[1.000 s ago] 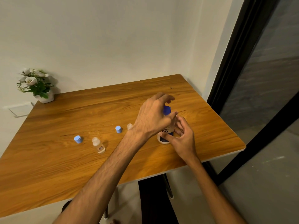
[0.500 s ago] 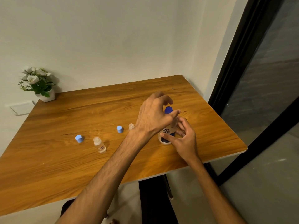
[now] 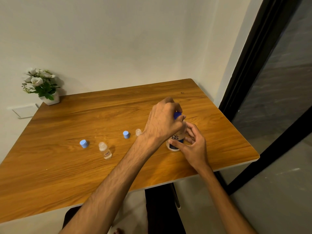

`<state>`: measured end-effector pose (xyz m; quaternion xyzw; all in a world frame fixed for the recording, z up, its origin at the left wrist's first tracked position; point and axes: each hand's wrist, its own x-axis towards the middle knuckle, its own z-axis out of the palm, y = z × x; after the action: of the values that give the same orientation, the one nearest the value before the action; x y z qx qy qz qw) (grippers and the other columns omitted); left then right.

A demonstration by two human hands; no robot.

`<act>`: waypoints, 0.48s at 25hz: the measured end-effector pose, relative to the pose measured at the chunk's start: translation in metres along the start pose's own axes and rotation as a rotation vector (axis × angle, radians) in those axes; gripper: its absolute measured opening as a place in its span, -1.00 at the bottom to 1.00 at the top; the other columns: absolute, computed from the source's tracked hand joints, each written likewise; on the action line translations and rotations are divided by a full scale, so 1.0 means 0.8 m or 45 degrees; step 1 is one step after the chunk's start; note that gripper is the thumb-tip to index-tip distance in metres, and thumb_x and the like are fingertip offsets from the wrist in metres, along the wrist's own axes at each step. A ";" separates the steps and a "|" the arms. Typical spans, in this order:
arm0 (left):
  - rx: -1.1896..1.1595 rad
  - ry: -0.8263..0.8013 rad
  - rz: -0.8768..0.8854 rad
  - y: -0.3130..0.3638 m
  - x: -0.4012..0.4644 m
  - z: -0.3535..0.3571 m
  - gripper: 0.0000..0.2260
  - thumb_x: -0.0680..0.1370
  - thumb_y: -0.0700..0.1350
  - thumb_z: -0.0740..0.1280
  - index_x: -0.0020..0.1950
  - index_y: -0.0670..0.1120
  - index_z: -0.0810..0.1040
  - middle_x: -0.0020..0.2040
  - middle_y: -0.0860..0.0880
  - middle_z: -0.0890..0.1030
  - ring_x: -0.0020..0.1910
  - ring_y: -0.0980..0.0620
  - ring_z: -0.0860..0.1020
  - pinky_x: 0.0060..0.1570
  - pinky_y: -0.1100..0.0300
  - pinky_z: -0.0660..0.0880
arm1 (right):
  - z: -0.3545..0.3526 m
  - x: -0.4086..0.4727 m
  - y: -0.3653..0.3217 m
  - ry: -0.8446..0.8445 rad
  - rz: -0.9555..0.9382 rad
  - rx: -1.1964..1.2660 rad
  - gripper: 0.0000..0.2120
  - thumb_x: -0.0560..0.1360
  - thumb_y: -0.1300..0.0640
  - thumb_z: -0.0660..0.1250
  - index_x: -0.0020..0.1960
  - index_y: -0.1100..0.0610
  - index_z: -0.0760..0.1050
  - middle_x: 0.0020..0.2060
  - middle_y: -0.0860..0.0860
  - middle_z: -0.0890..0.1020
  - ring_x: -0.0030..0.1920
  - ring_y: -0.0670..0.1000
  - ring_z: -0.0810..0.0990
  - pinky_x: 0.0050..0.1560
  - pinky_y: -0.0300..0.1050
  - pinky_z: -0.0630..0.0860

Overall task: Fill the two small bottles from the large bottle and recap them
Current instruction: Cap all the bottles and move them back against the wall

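Note:
The large white bottle point(image 3: 175, 141) with dark lettering stands upright on the wooden table point(image 3: 70, 169), right of centre. My left hand point(image 3: 163, 123) curls over its dark blue cap point(image 3: 177, 115) and grips it. My right hand point(image 3: 192, 146) holds the bottle's body from the right, thumb across the lower front. One small clear bottle point(image 3: 105, 149) stands uncapped to the left. The second small bottle point(image 3: 138, 132) shows only its open neck beside my left wrist. Two light blue caps point(image 3: 84, 143) point(image 3: 126, 134) lie on the table near them.
A white pot of artificial flowers point(image 3: 43, 86) stands at the table's far left corner against the wall. A wall socket plate point(image 3: 25, 110) sits just left of the table. A dark-framed glass door point(image 3: 270, 92) runs along the right side.
My left hand's fingers have closed down round the blue cap, where before they were spread above it. The right hand stays on the bottle's body.

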<state>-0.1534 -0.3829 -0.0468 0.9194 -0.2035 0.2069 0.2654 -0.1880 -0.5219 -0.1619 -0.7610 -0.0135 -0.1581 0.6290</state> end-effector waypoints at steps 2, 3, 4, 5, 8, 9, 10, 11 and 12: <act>-0.017 0.002 0.017 0.001 -0.001 0.000 -0.77 0.58 0.01 0.47 0.10 -0.13 0.71 0.07 -0.03 0.62 -0.02 0.05 0.58 -0.13 0.24 0.49 | 0.000 0.000 0.001 -0.007 0.007 0.014 -0.20 0.30 0.12 0.73 0.46 0.08 0.49 0.34 -0.04 0.66 0.34 -0.10 0.63 0.23 -0.10 0.68; -0.019 0.004 0.021 0.002 -0.002 0.000 -0.77 0.58 0.00 0.47 0.11 -0.13 0.70 0.08 -0.03 0.62 -0.02 0.05 0.58 -0.13 0.24 0.49 | 0.000 0.000 0.001 -0.010 0.014 0.026 -0.21 0.30 0.12 0.72 0.46 0.08 0.49 0.33 -0.04 0.66 0.34 -0.10 0.63 0.23 -0.08 0.68; -0.018 0.009 0.024 0.002 -0.002 0.001 -0.77 0.58 0.00 0.47 0.11 -0.13 0.70 0.08 -0.04 0.61 -0.01 0.05 0.58 -0.13 0.25 0.48 | 0.000 0.000 0.002 -0.013 0.023 0.034 -0.21 0.30 0.11 0.72 0.46 0.08 0.49 0.33 -0.04 0.66 0.35 -0.09 0.63 0.24 -0.07 0.68; -0.020 0.016 0.026 0.001 -0.003 0.002 -0.77 0.58 0.00 0.46 0.12 -0.13 0.70 0.09 -0.04 0.61 -0.01 0.05 0.58 -0.14 0.24 0.49 | 0.000 0.000 0.003 -0.018 0.032 0.032 -0.21 0.31 0.10 0.72 0.46 0.07 0.49 0.34 -0.05 0.66 0.35 -0.08 0.63 0.25 -0.06 0.68; -0.020 0.040 0.004 0.000 -0.007 0.006 -0.73 0.58 0.04 0.45 0.15 -0.10 0.68 0.11 -0.03 0.61 0.01 0.03 0.60 -0.13 0.23 0.50 | -0.002 -0.005 0.005 -0.054 0.063 -0.003 -0.14 0.30 0.05 0.73 0.52 0.01 0.44 0.40 -0.05 0.62 0.41 -0.05 0.59 0.29 -0.01 0.66; -0.005 0.051 -0.006 0.000 -0.008 0.006 -0.70 0.58 0.08 0.45 0.19 -0.09 0.68 0.13 -0.03 0.62 0.04 0.02 0.61 -0.11 0.23 0.48 | -0.003 -0.008 0.005 -0.053 0.081 -0.010 -0.09 0.29 0.03 0.74 0.54 -0.01 0.40 0.43 -0.06 0.59 0.43 -0.06 0.56 0.33 -0.01 0.64; 0.013 0.068 -0.016 0.000 -0.009 0.006 -0.65 0.58 0.11 0.44 0.24 -0.08 0.66 0.16 -0.03 0.63 0.07 0.02 0.61 -0.09 0.23 0.46 | -0.003 -0.011 0.003 -0.033 0.096 -0.010 -0.05 0.28 0.02 0.74 0.56 -0.02 0.38 0.46 -0.07 0.56 0.46 -0.08 0.53 0.37 -0.02 0.60; 0.016 0.098 -0.026 0.000 -0.011 0.004 -0.62 0.58 0.14 0.43 0.27 -0.08 0.66 0.17 -0.03 0.64 0.08 0.03 0.60 -0.07 0.24 0.45 | -0.004 -0.016 -0.002 0.009 0.105 -0.010 -0.04 0.28 0.02 0.74 0.57 -0.03 0.37 0.48 -0.08 0.54 0.46 -0.11 0.51 0.40 -0.05 0.57; -0.011 0.152 -0.038 -0.002 -0.015 0.000 -0.61 0.58 0.14 0.43 0.27 -0.09 0.65 0.16 -0.03 0.65 0.07 0.05 0.60 -0.08 0.25 0.43 | -0.005 -0.022 -0.008 0.073 0.100 -0.012 -0.08 0.30 0.04 0.73 0.56 -0.02 0.39 0.46 -0.08 0.55 0.46 -0.13 0.52 0.40 -0.07 0.55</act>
<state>-0.1625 -0.3787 -0.0531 0.9073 -0.1745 0.2565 0.2839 -0.2067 -0.5211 -0.1593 -0.7590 0.0350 -0.1551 0.6314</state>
